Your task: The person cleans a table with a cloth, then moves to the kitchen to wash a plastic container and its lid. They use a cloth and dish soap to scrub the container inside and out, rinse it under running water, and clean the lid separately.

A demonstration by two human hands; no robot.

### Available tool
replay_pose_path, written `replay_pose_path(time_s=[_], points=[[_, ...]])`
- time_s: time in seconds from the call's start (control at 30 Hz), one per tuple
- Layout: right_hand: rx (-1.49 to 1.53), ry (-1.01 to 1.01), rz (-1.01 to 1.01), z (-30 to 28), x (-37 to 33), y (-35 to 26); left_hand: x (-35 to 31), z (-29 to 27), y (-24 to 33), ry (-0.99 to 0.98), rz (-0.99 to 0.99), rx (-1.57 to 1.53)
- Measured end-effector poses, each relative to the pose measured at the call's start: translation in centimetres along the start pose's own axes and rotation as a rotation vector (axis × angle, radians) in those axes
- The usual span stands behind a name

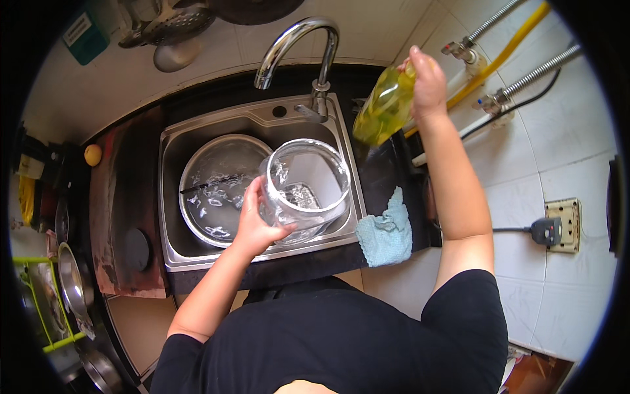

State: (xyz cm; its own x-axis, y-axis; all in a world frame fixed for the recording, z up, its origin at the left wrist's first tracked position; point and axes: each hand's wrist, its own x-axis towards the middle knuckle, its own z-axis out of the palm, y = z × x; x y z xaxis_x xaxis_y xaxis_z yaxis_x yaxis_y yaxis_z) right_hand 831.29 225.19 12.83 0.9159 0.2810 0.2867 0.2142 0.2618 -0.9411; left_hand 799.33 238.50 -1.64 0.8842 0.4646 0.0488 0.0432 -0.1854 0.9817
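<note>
My left hand (254, 226) grips a clear wide-mouthed jar (289, 220) by its side, holding it tilted over the right part of the sink (174, 253). Some water or wet shine shows inside the jar. Up at the right, my right hand (428, 85) is wrapped round the upper end of a see-through bottle of yellow-green liquid (384, 108), whose other end points down to the left, near the black counter. In the sink, behind the jar, lies a large round metal basin (220, 157) with water and a thin dark utensil (210, 184) in it.
A chrome faucet (331, 39) arches over the sink's back edge. A light blue cloth (387, 233) hangs over the counter's front edge, right of the sink. At the left are a dark board (125, 203), a metal pan (73, 282) and a green rack (62, 341). Pipes and a plugged socket (564, 226) line the right wall.
</note>
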Motion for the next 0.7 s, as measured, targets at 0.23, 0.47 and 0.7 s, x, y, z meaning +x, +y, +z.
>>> replay_pose_path(time_s=[0.23, 0.47, 0.7], points=[[0.075, 0.047, 0.085, -3.7, -5.9, 2.2, 3.6, 3.7, 5.9, -0.113, 0.032, 0.154], [0.033, -0.027, 0.105, -5.7, -7.2, 1.7, 6.2, 5.6, 8.0, -0.171, 0.122, 0.06], [0.008, -0.037, 0.188, -7.8, -7.9, 1.4, 7.5, 7.5, 8.6, -0.158, 0.179, -0.011]])
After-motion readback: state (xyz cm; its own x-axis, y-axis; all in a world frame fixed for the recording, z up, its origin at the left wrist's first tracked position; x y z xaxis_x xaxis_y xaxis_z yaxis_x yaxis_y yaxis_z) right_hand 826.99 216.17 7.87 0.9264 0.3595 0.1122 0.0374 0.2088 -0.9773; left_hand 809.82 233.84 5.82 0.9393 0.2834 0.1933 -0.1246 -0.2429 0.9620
